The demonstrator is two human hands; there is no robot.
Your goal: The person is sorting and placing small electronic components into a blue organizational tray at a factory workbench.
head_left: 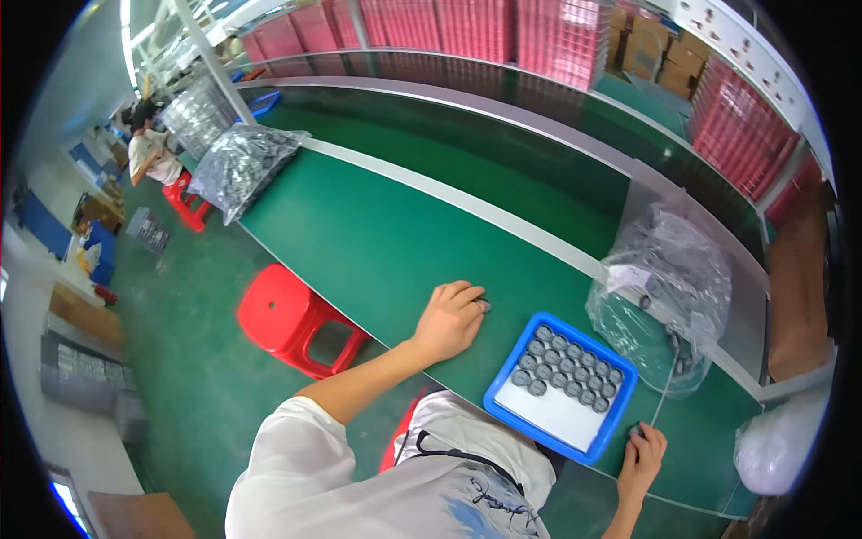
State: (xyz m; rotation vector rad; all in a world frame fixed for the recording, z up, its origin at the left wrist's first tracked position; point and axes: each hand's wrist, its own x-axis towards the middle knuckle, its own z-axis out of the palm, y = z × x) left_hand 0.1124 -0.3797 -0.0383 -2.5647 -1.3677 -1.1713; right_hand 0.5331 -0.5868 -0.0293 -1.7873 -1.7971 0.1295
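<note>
My left hand [449, 319] rests on the green table, left of the blue tray, with its fingers closed around a small dark round part [484, 305] that shows at the fingertips. To the right of the tray, my right hand [644, 456] pinches another small dark part [637, 431], mostly covered by the fingers. Between the hands stands the shallow blue tray [495, 387], lined with a white sheet [552, 415]. Several grey-black round parts [567, 366] lie in rows across its far portion, while bare sheet shows at the near side.
A clear plastic bag [669, 278] with some dark pieces lies beyond the tray. Another filled bag [241, 166] sits at the table's far left end. Red stools [274, 305] stand along the near edge. A seated person [153, 153] is farther left; pink stacks [557, 40] line the back.
</note>
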